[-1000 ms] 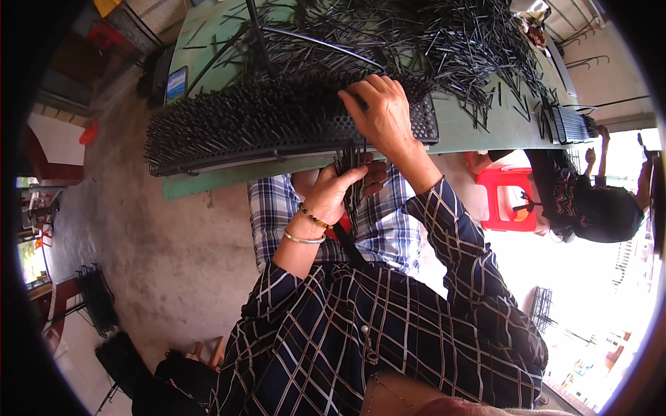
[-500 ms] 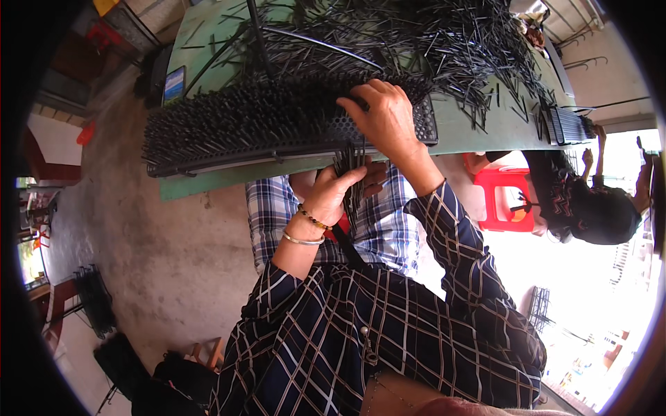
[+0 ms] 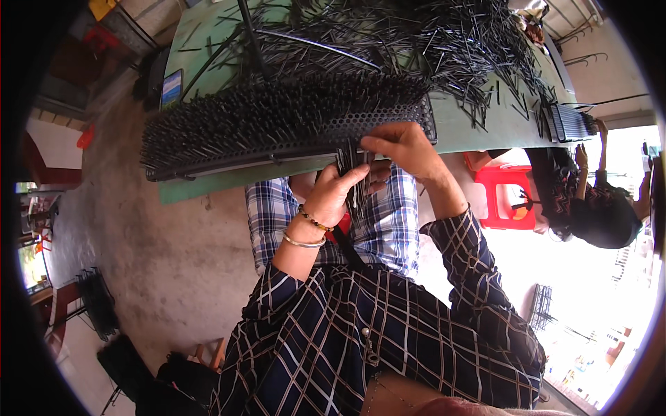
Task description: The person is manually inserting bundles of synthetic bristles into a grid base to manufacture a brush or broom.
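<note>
A long black perforated tray [image 3: 277, 132], packed with upright thin black sticks, lies along the near edge of a green table [image 3: 479, 125]. My left hand [image 3: 331, 197], with bangles on the wrist, is closed around a bundle of black sticks [image 3: 355, 187] just below the table edge. My right hand [image 3: 402, 147] rests at the tray's near right edge, right above the bundle. Its fingertips pinch some of those sticks. A big heap of loose black sticks [image 3: 416, 35] covers the table behind the tray.
Another person [image 3: 590, 201] sits at the table's right end beside a second filled tray [image 3: 569, 121]. A red plastic stool [image 3: 503, 191] stands between us. Bare concrete floor [image 3: 159, 249] stretches left, with a black rack [image 3: 97, 301] near the wall.
My right hand has drawn back from the top of the tray to its near edge, meeting the bundle. My left hand has stayed almost in place.
</note>
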### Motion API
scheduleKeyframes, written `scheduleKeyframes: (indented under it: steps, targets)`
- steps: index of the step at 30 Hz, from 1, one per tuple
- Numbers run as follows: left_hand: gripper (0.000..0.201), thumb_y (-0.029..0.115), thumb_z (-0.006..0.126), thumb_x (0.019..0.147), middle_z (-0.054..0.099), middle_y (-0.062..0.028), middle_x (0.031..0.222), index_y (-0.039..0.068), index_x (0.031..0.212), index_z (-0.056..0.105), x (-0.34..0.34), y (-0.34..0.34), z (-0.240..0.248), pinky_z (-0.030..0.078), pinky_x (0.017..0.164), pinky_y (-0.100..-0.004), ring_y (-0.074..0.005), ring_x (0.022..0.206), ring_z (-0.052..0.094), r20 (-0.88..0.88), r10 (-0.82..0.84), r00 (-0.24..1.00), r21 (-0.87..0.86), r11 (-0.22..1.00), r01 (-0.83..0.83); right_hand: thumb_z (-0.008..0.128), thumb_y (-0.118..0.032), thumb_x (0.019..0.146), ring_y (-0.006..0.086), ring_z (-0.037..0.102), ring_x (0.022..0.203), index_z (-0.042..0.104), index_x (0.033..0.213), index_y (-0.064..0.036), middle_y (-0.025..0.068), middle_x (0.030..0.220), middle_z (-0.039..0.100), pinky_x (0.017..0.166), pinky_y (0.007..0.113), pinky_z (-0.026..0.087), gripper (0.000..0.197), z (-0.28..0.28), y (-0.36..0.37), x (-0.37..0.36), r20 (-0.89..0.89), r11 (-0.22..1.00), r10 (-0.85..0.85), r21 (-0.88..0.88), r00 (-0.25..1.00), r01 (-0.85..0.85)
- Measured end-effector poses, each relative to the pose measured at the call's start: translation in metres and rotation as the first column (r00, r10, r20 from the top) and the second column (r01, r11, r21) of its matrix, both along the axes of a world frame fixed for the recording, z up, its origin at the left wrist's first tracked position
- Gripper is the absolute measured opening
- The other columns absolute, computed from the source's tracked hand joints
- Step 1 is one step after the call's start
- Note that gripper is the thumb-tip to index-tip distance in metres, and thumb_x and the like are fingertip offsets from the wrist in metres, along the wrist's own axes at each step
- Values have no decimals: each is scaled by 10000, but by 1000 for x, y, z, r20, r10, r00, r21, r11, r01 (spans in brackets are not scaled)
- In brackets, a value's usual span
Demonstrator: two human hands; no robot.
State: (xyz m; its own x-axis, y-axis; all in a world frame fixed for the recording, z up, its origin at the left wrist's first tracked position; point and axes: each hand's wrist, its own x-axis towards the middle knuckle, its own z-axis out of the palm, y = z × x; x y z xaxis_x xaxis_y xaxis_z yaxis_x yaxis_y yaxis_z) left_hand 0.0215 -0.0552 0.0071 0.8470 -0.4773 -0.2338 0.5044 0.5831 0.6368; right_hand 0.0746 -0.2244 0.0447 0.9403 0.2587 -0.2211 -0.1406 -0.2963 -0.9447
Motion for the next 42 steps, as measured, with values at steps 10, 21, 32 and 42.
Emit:
scheduleKeyframes:
  steps: [10, 21, 32, 42]
  targets:
    - [220, 65, 488, 923, 621, -199, 1092, -41, 1106, 548, 6, -11, -6, 530, 879, -405, -305, 1033, 622, -181, 32, 983, -161, 985, -61, 686, -169, 848, 119, 643, 752, 651, 973, 17, 87, 825, 691, 673, 259, 491, 227, 4, 14, 34, 576, 942, -294, 42, 763, 332]
    - [193, 46, 515, 909, 639, -186, 1055, -40, 1072, 573, -3, 0, -18, 533, 859, -355, -269, 978, 644, -102, 65, 993, 12, 998, -64, 687, -115, 841, 120, 659, 819, 634, 1039, -3, 84, 891, 698, 737, 257, 509, 233, -16, 25, 37, 612, 936, -273, -9, 742, 351]
    - [194, 66, 540, 908, 655, -165, 1027, -48, 1053, 599, -4, 0, -17, 531, 822, -333, -235, 958, 647, -57, 61, 996, 32, 998, -59, 704, -83, 809, 172, 680, 823, 610, 1092, -36, 95, 894, 694, 737, 286, 524, 301, -15, 29, 37, 766, 944, -89, -139, 636, 299]
    - [237, 61, 511, 913, 635, -190, 1072, -65, 1106, 566, -2, 4, -16, 526, 862, -352, -261, 975, 644, -112, 37, 993, 7, 999, -37, 694, -44, 805, 179, 681, 847, 583, 1156, -59, 89, 898, 690, 753, 291, 531, 368, -13, 34, 37, 806, 935, -43, -176, 591, 309]
